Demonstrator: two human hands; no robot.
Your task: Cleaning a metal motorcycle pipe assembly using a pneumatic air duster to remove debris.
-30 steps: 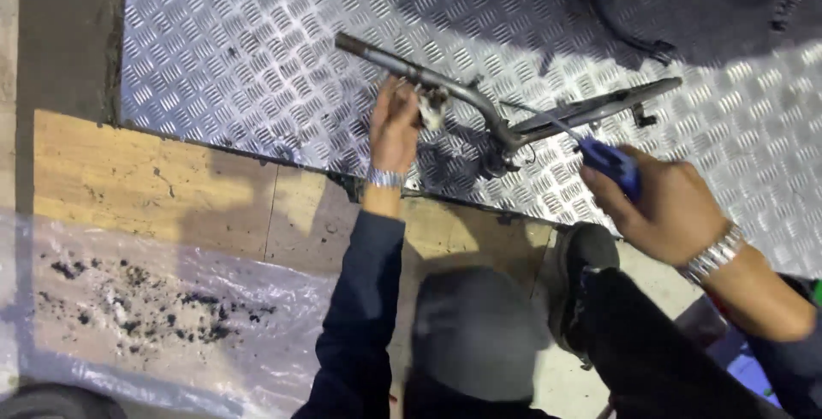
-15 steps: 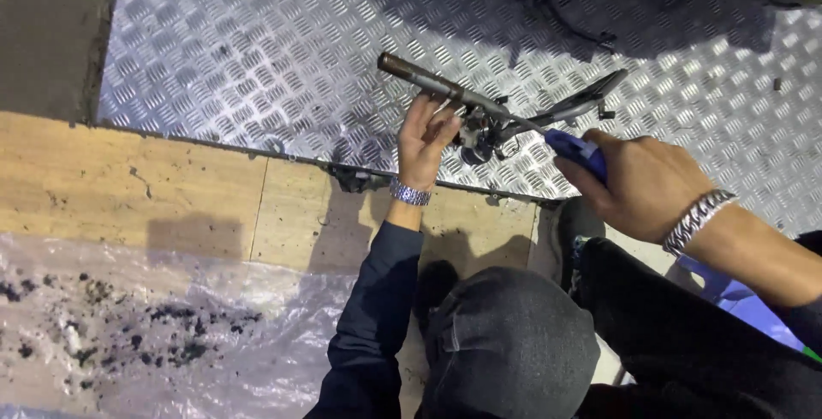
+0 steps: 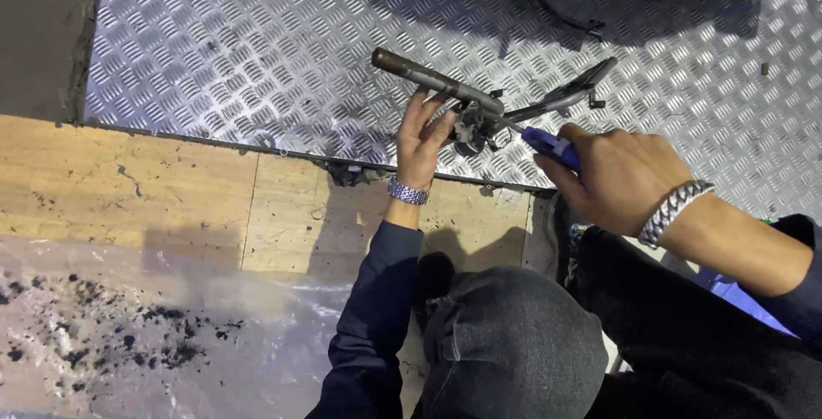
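Note:
A grey metal handlebar-like part [image 3: 445,85] with a rusty tube end and a lever arm is held just above the checkered metal plate [image 3: 240,42]. My left hand [image 3: 421,138] grips it from below near its central clamp, fingers curled around the tube. My right hand [image 3: 612,175] holds a blue-handled tool [image 3: 548,145] whose tip points at the clamp. Both wrists wear metal bracelets. Whether the tool's tip touches the clamp is not clear.
Wooden boards [image 3: 128,188] lie in front of the plate. A clear plastic sheet [image 3: 128,333] with dark crumbs covers the lower left. My knees [image 3: 514,342] in dark trousers fill the bottom middle. A dark cable loop [image 3: 556,0] lies at the top.
The view has shifted, so the part sits further right and higher in frame. My right hand has brought the blue-handled tool closer to the clamp. My left hand has kept its grip.

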